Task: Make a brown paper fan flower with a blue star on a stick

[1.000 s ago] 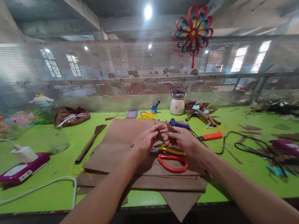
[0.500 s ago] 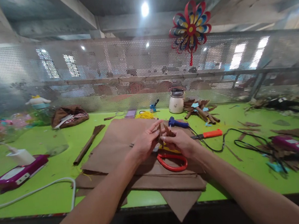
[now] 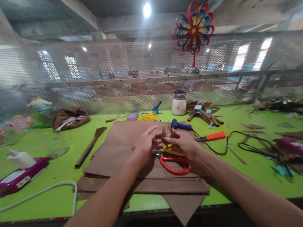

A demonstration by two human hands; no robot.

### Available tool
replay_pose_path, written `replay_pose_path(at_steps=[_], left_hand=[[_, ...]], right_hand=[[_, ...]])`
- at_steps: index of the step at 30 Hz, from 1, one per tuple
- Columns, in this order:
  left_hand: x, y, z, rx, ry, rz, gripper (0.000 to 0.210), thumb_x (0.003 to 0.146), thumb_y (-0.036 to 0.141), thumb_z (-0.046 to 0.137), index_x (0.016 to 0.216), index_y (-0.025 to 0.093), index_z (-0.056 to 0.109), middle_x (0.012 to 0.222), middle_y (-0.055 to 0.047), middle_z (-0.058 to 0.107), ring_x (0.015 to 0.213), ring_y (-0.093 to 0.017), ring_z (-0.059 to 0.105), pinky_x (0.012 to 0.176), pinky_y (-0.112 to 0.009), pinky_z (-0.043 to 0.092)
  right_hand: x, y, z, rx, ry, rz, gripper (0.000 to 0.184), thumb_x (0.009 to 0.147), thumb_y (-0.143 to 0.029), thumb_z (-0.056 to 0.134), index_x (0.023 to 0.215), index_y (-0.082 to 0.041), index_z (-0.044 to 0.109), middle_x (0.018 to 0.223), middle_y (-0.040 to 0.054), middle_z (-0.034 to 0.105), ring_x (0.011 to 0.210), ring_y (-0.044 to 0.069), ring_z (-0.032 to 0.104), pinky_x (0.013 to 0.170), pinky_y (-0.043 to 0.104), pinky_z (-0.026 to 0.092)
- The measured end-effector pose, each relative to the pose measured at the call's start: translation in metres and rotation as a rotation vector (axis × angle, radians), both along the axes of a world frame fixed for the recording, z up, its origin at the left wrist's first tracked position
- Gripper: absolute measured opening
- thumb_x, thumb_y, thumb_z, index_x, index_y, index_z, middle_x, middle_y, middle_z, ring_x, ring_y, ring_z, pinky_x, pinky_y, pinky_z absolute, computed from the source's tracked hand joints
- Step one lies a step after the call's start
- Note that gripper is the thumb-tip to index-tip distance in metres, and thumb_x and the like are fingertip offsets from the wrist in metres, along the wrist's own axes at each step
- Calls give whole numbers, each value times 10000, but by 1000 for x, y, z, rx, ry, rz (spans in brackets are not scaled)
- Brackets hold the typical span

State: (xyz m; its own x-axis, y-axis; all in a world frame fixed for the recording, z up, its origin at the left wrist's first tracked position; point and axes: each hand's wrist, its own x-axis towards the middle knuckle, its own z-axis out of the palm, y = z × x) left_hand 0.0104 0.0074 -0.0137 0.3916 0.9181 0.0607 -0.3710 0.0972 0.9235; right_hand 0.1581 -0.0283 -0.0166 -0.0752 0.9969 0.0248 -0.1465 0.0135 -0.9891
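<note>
Grip the small, fringed, dark-brown paper piece low, between thumb and fingers of the right hand, as shown; it stands roughly upright above the stacked flat brown paper sheets at the middle of the green worktop; the left hand is open at the left of the piece, fingers extended and slightly curved, and whether a fingertip touches the paper cannot be told. For good control, pinch firmly at the base but lightly enough not to crush the folds; use the left fingertips to separate or align the thin strips one at a time, since they will probably tear or crease if pulled sideways. Both forearms slope inward from the near edge, wrists raised; the metal shears with red and yellow handles lie below, between the forearms; the blue plastic glue gun lies just beyond the right hand, so lift the knuckles clear of its tip.
</note>
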Motion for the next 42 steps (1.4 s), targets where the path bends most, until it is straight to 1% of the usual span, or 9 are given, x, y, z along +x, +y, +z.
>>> replay_pose_path(at_steps=[3, 7, 10, 16, 26, 30, 35, 39, 42], left_hand=[[-3, 2, 2, 40, 117, 124, 250, 744, 295, 568, 947, 150, 582, 809, -76, 632, 700, -139, 595, 629, -249, 459], [-2, 1, 3, 136, 224, 75, 272, 704, 377, 610, 793, 119, 614, 790, -69, 600, 698, -110, 548, 562, -185, 411], [-1, 1, 0, 154, 272, 38, 266, 686, 355, 628, 829, 131, 613, 774, -47, 589, 616, -86, 513, 508, -176, 373], [-2, 7, -4, 171, 265, 20, 169, 672, 273, 628, 748, 127, 590, 665, -19, 571, 539, -74, 493, 519, -197, 380], [-2, 4, 0, 138, 173, 84, 148, 667, 217, 615, 781, 129, 581, 691, -17, 582, 597, -84, 521, 589, -214, 410], [-1, 4, 0, 111, 103, 80, 171, 652, 191, 633, 799, 144, 560, 711, -14, 581, 642, -98, 546, 630, -229, 427], [-1, 4, -1, 92, 99, 82, 171, 662, 192, 635, 802, 143, 549, 700, -6, 560, 622, -88, 534, 612, -216, 423], [-3, 3, -1, 108, 93, 57, 170, 661, 227, 646, 775, 145, 551, 660, 16, 525, 582, -68, 502, 581, -192, 411], [-4, 1, 1, 132, 53, 41, 180, 655, 246, 656, 766, 141, 560, 693, 6, 544, 624, -74, 510, 613, -198, 420]], right_hand=[[1, -1, 4, -25, -40, -56, 323, 539, -345, 739, 703, -129, 565, 426, -88, 408, 371, 34, 293, 407, 202, 204], [2, -3, 5, -23, -88, -42, 303, 535, -327, 742, 679, -125, 568, 492, -60, 482, 414, 46, 366, 431, 206, 253], [2, -4, 5, -16, -120, 11, 295, 540, -320, 740, 692, -127, 579, 564, -34, 541, 471, 67, 436, 457, 210, 286], [-1, -9, 8, 2, -158, 127, 286, 575, -342, 719, 710, -118, 603, 497, -55, 491, 412, 42, 342, 428, 214, 229], [-1, -6, 7, 39, -194, 79, 344, 591, -414, 697, 741, -119, 602, 533, -22, 554, 374, 34, 294, 389, 215, 187], [0, -4, 3, 47, -167, 92, 351, 592, -433, 701, 736, -131, 596, 432, -66, 442, 356, 36, 268, 373, 206, 171], [-3, -4, 0, 94, -229, 91, 393, 601, -485, 681, 740, -123, 619, 497, -27, 512, 368, 40, 301, 367, 205, 187], [-3, -3, -2, 52, -168, 101, 382, 630, -506, 654, 652, -132, 582, 386, -76, 364, 324, 32, 241, 350, 203, 157], [-4, -4, -1, 18, -98, 138, 365, 606, -475, 690, 652, -131, 576, 386, -77, 375, 323, 28, 240, 354, 200, 152]])
